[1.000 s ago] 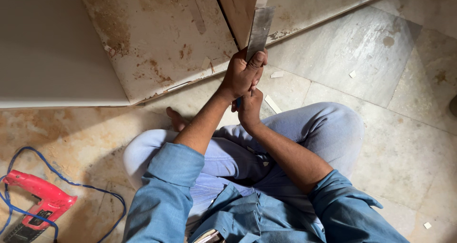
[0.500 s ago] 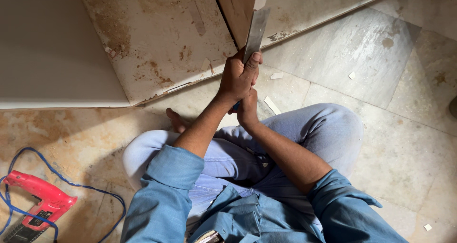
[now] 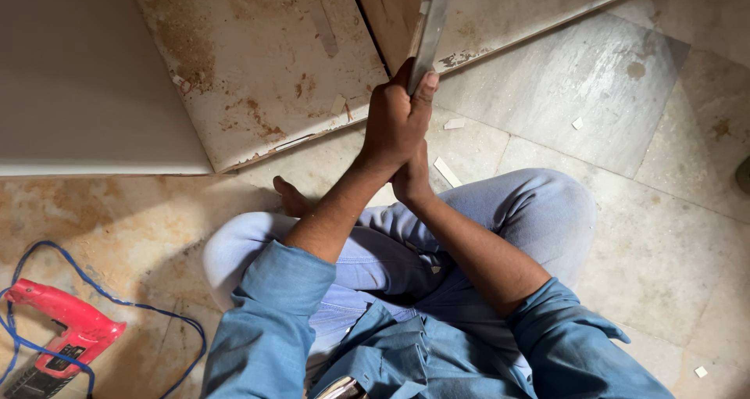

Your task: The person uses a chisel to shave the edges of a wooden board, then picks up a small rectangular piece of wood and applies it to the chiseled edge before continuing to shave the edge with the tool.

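I sit cross-legged on a marble floor in blue jeans and a blue shirt. Both hands grip one flat metal scraper blade (image 3: 431, 32) that points away from me, up against a brown wooden door edge (image 3: 391, 12). My left hand (image 3: 394, 121) wraps the tool's handle on top, fingers closed, with one finger lying along the blade. My right hand (image 3: 412, 182) is closed just beneath it, mostly hidden by the left. The blade tip sits at the seam between the wood and a stained, paint-flecked wall panel (image 3: 266, 63).
A red power tool (image 3: 62, 329) with a blue cable (image 3: 180, 325) lies on the floor at my lower left. A pale flat surface (image 3: 78, 71) fills the upper left. Small white chips (image 3: 447, 171) are scattered on the grey floor tiles (image 3: 609, 102) to the right.
Both hands have pushed the blade slightly farther up along the wooden edge. Nothing else has moved.
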